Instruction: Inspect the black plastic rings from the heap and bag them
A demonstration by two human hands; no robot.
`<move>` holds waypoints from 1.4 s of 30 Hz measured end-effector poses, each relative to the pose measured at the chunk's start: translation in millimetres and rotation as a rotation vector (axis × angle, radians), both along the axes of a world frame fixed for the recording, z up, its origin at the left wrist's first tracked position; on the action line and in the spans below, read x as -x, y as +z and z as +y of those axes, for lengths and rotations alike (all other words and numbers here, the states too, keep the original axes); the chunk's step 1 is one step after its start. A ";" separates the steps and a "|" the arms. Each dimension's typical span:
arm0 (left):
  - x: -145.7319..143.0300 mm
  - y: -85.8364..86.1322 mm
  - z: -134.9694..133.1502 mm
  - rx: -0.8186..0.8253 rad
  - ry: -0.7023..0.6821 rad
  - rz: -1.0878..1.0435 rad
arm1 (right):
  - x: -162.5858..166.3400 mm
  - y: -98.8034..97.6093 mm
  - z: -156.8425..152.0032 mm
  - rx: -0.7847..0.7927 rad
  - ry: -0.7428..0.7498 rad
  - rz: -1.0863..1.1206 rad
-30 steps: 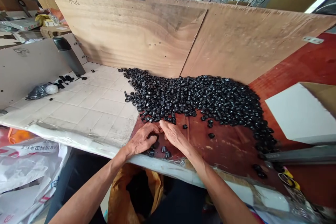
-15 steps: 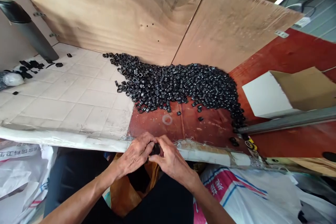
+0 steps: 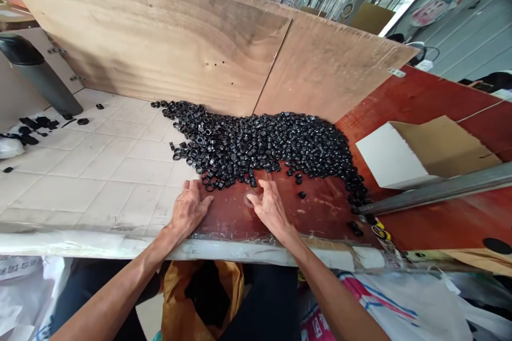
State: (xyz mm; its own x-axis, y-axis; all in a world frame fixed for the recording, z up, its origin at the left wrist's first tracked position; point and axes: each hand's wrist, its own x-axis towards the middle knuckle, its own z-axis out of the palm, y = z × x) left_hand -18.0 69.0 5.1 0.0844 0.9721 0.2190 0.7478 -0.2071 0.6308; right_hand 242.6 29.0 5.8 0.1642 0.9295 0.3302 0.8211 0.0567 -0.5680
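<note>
A long heap of small black plastic rings and cap-like pieces lies against the wooden back board. At its front left edge, my left hand rests near a few outlying rings, its thumb apart from the fingers. My right hand is on the red board just in front of the heap, thumb and fingers apart. Both hands look free of any piece, though parts of the fingertips are hard to see. Below the table edge, an orange sack stands open with dark contents.
The wooden board closes off the back. A cardboard box and a metal bar are on the right. A grey tube stands at left near black scraps. White sacks lie below the edge.
Both hands were together at the table edge holding a dark piece; they have separated and moved forward to the heap, and the dark piece is out of sight. The camera view has tilted upward.
</note>
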 end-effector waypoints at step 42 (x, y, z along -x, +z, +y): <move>-6.3 -3.2 -3.1 -0.022 -0.399 -0.521 | 63.1 -3.9 12.5 0.043 0.346 0.621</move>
